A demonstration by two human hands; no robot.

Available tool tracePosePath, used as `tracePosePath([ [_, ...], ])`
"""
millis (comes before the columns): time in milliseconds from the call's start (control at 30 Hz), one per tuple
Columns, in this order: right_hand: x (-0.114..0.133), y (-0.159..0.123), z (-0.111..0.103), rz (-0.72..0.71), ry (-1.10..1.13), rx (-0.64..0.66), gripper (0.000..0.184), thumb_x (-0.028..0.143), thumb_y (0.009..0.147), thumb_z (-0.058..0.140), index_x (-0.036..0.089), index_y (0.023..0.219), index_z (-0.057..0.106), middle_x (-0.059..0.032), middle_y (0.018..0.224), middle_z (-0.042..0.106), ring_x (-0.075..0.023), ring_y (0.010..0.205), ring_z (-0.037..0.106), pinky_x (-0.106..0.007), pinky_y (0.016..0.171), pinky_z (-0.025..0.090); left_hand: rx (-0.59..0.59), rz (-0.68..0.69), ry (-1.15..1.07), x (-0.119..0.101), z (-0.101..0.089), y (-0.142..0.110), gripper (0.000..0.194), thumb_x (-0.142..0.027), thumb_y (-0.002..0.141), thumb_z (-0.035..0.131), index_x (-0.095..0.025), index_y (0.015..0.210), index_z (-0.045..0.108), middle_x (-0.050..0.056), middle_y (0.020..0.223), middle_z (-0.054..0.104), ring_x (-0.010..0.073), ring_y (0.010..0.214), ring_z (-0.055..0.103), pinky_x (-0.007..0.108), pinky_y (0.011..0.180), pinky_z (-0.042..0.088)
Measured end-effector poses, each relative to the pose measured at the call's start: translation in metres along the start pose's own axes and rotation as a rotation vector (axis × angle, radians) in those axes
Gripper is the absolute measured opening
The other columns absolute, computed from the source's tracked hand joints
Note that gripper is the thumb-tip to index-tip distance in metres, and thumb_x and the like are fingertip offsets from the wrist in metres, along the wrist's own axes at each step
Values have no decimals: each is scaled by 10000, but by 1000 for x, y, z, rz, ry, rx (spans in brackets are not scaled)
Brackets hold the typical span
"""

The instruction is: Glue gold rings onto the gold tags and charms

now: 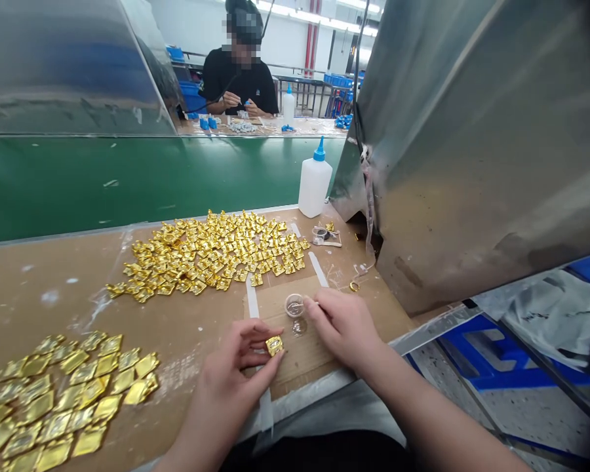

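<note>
My left hand (240,360) pinches a small shiny gold square piece (274,345) between thumb and fingers, above the cardboard mat (299,367). Closed round a thin stick, my right hand (345,322) holds its tip at a small clear round cup (294,305). Most of the stick is hidden by my fingers. Just below the cup lies a clear round patch or lid (299,326); which one I cannot tell. A large heap of gold pieces (211,252) lies beyond my left hand. More gold pieces (73,393) are spread out at the lower left.
A white bottle with a blue nozzle (315,187) stands at the table's back edge. Slanted metal panels (482,157) rise at the right and far left. Behind the table runs a green surface (103,183). A co-worker (243,72) sits across it. A gold ring (354,286) lies near my right hand.
</note>
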State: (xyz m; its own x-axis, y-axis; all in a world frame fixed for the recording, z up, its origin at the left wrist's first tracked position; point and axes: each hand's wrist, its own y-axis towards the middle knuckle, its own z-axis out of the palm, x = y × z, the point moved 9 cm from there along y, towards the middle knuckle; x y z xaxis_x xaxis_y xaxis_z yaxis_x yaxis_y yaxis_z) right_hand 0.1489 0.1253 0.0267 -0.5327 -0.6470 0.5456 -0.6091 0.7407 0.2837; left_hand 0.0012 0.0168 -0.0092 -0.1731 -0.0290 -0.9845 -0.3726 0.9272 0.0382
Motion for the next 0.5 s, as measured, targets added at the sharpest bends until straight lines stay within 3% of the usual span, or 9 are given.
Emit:
tracePosePath([
  [100, 6, 9, 2, -64, -215, 111, 442, 460, 1063, 489, 200, 708, 516, -20, 700, 597, -153, 628, 479, -324, 583, 201, -15, -12, -23, 2, -2, -1, 248, -244, 856, 752, -278, 1063, 620, 17, 1068, 799, 192, 870, 780, 281, 748, 662],
  [167, 0, 13, -10, -63, -240, 100, 435, 504, 1066, 468, 198, 776, 578, -38, 762, 646, -170, 671, 531, -317, 591, 232, -19, -19, -36, 4, -3, -2, 253, -266, 854, 766, -288, 1062, 624, 6, 1073, 797, 183, 861, 776, 264, 746, 657],
  [267, -31, 14, -47, 60, -169, -3, 429, 432, 1105, 386, 204, 829, 621, -32, 795, 667, -178, 723, 585, -305, 634, 318, -12, -25, -42, 6, -3, -2, 250, -310, 863, 773, -294, 1065, 626, -1, 1077, 793, 171, 841, 770, 246, 753, 652],
  [333, -59, 12, -67, 169, -171, -42, 400, 378, 1094, 436, 204, 790, 630, -28, 782, 672, -184, 735, 601, -306, 661, 354, 0, -30, -37, 10, -4, -2, 253, -344, 870, 772, -293, 1069, 624, 3, 1084, 791, 171, 846, 771, 240, 764, 652],
  [400, -80, 8, -73, 229, -206, -4, 304, 319, 1048, 539, 204, 793, 656, -34, 815, 694, -197, 770, 623, -310, 683, 375, 13, -30, -29, 15, -5, -2, 268, -379, 876, 773, -294, 1078, 619, 11, 1107, 789, 176, 851, 774, 242, 773, 657],
  [500, -96, 1, -64, 283, -222, 52, 180, 288, 994, 625, 210, 841, 679, -31, 857, 702, -199, 788, 633, -305, 683, 384, 35, 9, -11, 18, -6, 0, 309, -415, 871, 783, -294, 1097, 610, 25, 1108, 797, 184, 811, 779, 260, 757, 675],
])
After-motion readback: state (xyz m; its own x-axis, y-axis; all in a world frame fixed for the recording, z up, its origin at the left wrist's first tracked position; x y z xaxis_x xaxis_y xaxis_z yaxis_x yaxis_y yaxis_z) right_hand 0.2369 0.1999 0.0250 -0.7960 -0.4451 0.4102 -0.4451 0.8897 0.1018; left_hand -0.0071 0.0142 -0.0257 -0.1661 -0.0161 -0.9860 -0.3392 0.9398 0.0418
